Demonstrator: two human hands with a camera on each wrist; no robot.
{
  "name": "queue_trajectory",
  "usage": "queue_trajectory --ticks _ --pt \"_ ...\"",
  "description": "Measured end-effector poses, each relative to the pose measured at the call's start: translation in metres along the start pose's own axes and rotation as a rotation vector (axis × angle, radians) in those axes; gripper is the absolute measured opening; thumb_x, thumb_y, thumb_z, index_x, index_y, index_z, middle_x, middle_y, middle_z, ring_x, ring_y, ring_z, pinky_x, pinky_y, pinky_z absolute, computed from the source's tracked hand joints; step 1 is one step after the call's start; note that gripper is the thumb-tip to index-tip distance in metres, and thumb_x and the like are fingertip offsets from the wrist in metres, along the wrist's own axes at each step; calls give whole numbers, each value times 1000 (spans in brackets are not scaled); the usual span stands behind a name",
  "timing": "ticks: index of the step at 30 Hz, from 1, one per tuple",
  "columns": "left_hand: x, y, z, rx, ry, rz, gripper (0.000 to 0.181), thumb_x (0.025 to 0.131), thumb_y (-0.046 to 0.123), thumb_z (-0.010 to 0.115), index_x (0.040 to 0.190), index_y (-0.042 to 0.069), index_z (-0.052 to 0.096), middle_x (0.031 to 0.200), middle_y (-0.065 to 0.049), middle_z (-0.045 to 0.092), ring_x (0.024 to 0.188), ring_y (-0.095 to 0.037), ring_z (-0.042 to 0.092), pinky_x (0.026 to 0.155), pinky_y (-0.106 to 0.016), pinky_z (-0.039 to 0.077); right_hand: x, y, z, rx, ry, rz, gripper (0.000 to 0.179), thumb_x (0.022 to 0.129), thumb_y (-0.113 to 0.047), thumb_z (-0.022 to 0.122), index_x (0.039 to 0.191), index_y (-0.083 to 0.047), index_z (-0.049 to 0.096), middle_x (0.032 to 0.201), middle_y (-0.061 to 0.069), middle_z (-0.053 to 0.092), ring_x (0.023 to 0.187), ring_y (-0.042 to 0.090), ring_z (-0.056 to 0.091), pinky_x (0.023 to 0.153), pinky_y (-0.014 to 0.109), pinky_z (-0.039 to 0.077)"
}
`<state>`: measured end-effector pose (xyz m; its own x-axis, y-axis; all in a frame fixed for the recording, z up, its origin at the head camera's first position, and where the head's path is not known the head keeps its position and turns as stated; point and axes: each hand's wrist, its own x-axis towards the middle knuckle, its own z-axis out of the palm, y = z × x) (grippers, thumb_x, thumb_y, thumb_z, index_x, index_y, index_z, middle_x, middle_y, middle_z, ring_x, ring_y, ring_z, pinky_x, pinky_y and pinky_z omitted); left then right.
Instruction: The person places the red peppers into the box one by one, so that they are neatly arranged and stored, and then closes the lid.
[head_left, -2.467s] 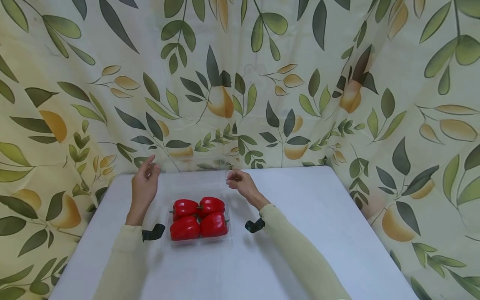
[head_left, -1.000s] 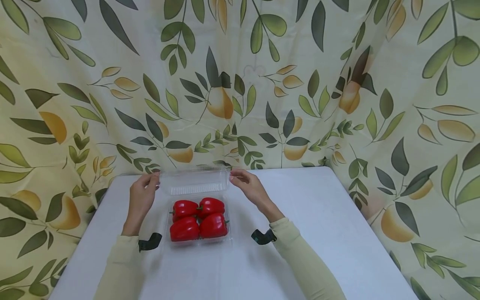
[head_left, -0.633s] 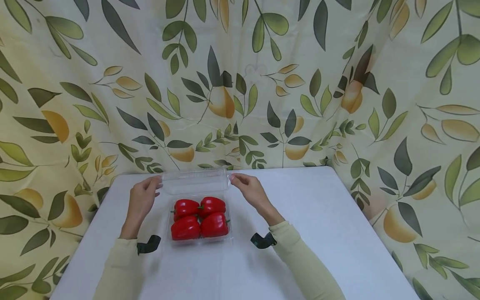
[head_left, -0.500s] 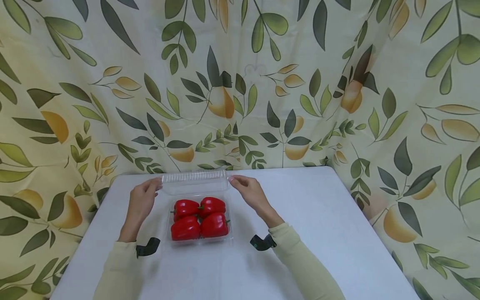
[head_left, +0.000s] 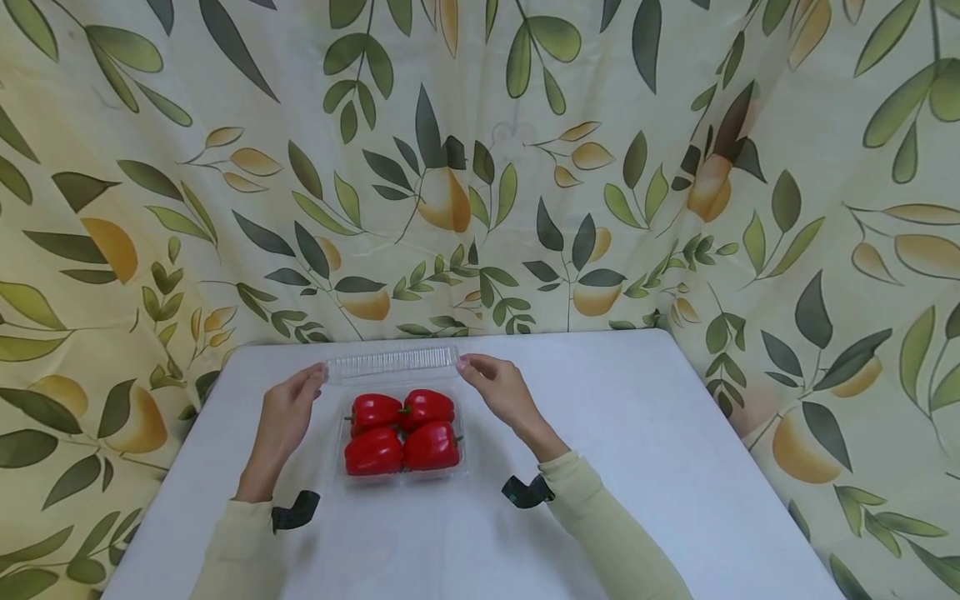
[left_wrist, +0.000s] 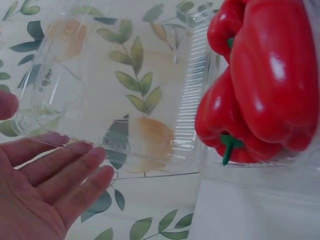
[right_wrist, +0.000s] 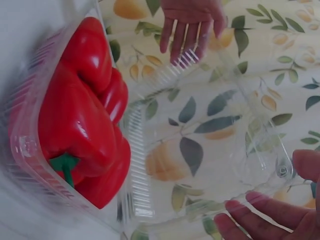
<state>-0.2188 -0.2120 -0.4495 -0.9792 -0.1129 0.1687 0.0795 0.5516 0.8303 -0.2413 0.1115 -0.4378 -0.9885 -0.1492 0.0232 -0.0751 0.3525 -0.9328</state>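
Observation:
A clear plastic container point(head_left: 462, 454) holds several red bell peppers point(head_left: 373, 451) with green stems. Its clear hinged lid point(head_left: 393, 361) is raised at the far side, the ribbed wall facing up in the head view. At the lid's left front corner, my left hand point(head_left: 287, 410) holds the edge, the corner lying between thumb and nearly straight fingers point(left_wrist: 75, 170). My right hand point(head_left: 510, 398) holds the opposite corner the same way, thumb point(right_wrist: 306, 164) on one side and fingers on the other. Both palms face inward.
The container stands on a white table point(head_left: 637, 450), with bare surface to its right and in front. A leaf-and-fruit patterned curtain point(head_left: 525, 167) hangs close behind the table's far edge and along both sides.
The lid has swung down from nearly upright, its free edge coming lower and toward me. Both hands have come down with it; my left fingers now meet its corner. Container and peppers stay put.

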Motion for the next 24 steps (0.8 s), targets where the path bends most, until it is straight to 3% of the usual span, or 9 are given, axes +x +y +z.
queue_trajectory --ticks 6,11,18,24 --pt "-8 -8 4 -17 -17 5 56 103 44 39 143 5 50 138 -19 58 116 -39 64 102 -55 49 0 5 2 -17 15 -16 46 95 -43 59 131 -13 63 136 6 63 136 31 51 106 52 48" --pt "-14 -17 11 -34 -31 25 53 104 39 41 145 6 48 142 -16 55 124 -35 60 104 -49 47 -2 11 3 -25 6 -10 48 95 -43 60 133 -14 62 139 7 60 138 30 48 108 54 46" --pt "-19 -21 18 -53 -65 30 54 104 39 40 149 9 41 151 -11 47 142 -31 42 110 -48 40 -3 21 3 -54 -4 -26 45 96 -38 59 135 -16 61 143 5 58 139 29 47 109 57 43" --pt "-21 -25 24 -74 -82 29 52 104 33 43 150 11 40 154 -12 43 139 -35 45 109 -50 41 -3 31 3 -88 -10 -19 43 96 -33 61 137 -20 59 145 4 55 140 30 45 111 61 39"
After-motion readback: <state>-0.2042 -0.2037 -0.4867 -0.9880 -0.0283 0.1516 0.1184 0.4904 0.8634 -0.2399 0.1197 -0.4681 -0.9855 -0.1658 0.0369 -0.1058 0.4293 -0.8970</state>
